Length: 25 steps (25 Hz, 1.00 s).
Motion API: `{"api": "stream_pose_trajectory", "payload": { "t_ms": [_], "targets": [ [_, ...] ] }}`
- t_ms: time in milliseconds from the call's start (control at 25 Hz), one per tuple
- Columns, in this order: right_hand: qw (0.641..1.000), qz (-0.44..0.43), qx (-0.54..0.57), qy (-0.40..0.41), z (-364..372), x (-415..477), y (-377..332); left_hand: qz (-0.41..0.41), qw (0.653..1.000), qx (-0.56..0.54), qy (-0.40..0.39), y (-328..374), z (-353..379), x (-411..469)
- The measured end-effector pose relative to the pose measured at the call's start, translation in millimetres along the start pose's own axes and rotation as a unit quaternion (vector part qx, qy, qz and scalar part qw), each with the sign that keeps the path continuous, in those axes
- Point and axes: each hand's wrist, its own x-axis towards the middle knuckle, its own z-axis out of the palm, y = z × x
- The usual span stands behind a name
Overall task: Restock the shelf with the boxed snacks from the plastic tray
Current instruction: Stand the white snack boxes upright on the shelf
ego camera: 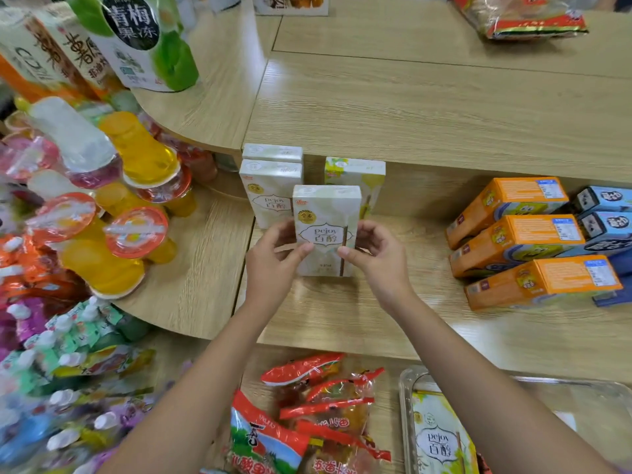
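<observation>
Both hands hold one white Pejoy box [326, 213] upright on the middle wooden shelf [342, 313]. My left hand [273, 258] grips its left edge and my right hand [372, 251] its right edge, thumbs on the front. Behind it stand two white Pejoy boxes [268, 189] in a row and a yellow-green Pejoy box [359, 174] to the right. The clear plastic tray [408, 388] lies at the bottom right on the lower shelf, with another Pejoy box [439, 436] lying flat in it, partly hidden by my right forearm.
Orange snack boxes [519, 241] and blue boxes [605, 220] lie stacked on the right of the shelf. Jelly cups [130, 213] crowd the curved shelf at left. Red snack bags [307, 415] lie beside the tray. The upper shelf board [427, 114] overhangs the boxes.
</observation>
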Motion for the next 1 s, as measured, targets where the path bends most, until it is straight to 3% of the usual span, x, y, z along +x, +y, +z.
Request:
{"api": "stream_pose_trajectory", "payload": {
  "t_ms": [360,760,1000],
  "targets": [
    [0.979,-0.081,-0.185,0.040,72.5,16.4,7.6,-0.002,0.994,0.052,0.094,-19.4,-44.0,21.1],
    [0.970,-0.058,-0.208,0.114,96.8,29.0,14.4,0.009,0.992,0.047,0.114,-25.2,-36.1,39.4],
    [0.969,-0.056,-0.215,0.105,96.1,30.8,11.6,-0.013,0.994,0.048,0.102,-26.1,-36.1,41.2]
  ]
}}
